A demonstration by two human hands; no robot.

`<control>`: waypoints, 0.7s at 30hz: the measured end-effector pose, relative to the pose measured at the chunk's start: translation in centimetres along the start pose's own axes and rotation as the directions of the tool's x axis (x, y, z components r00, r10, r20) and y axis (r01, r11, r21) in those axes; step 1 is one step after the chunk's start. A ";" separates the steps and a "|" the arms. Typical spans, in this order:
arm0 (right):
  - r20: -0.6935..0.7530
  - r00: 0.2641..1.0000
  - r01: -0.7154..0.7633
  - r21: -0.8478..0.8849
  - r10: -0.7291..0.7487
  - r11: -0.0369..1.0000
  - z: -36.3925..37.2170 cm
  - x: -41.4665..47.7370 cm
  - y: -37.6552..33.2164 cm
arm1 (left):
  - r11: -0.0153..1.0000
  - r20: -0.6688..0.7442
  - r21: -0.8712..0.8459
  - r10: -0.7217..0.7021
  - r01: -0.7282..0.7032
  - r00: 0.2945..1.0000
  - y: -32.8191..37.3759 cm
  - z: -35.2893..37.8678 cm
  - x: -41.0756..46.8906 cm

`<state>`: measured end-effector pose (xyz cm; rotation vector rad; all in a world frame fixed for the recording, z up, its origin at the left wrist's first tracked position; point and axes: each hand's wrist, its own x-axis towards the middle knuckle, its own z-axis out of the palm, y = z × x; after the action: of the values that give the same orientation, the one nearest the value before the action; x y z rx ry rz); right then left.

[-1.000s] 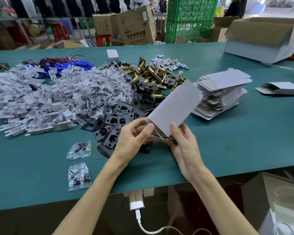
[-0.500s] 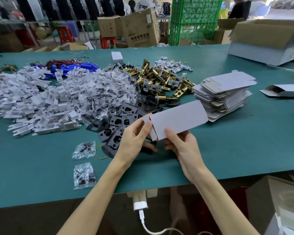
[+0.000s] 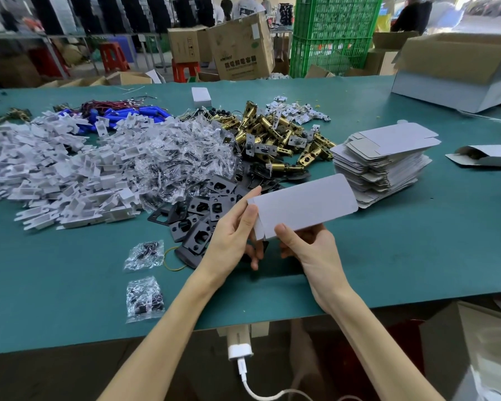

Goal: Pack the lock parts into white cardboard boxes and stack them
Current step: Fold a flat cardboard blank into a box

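A green-topped table carries everything. At its far right corner sits a large open carton, white outside and brown inside. Along the left half a wide heap of white plastic parts spreads toward the left edge. Beside it, toward the middle, lies a heap of small clear bags. Behind and right of those lies a pile of brass latches, and nearer the front a scatter of black plates. Toward the right edge stands a stack of flat white box blanks, and close to that edge a single folded box lies on its side.

The white cardboard box is held above the table, just in from the middle of the front edge (its long face turned up, its right end near the stack). The left hand pinches its left end between thumb and forefinger. The right hand grips the lower edge, thumb on the face and fingers underneath. Two loose bags of dark screws lie near the front edge, left of the hands.
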<state>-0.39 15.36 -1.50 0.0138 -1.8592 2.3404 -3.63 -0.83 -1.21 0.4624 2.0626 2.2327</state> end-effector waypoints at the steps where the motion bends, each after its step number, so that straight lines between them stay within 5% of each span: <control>1: 0.008 1.000 -0.002 0.000 0.002 1.000 0.0 0.0 0.0 | 1.000 -0.012 0.011 0.003 -0.003 1.000 0.0 0.0 0.0; 14: 0.045 0.999 -0.008 -0.021 0.009 1.000 0.1 -0.2 0.2 | 0.939 -0.223 0.344 0.076 0.005 0.972 -0.7 0.6 -0.1; 21: -0.003 0.999 -0.033 0.034 0.033 0.999 0.1 0.0 0.1 | 0.975 -0.040 0.193 0.117 -0.107 0.992 -0.2 0.3 -0.1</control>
<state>-0.44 15.21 -1.59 -0.0174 -1.8321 2.3917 -3.45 -0.54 -1.46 0.5530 2.3458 2.1351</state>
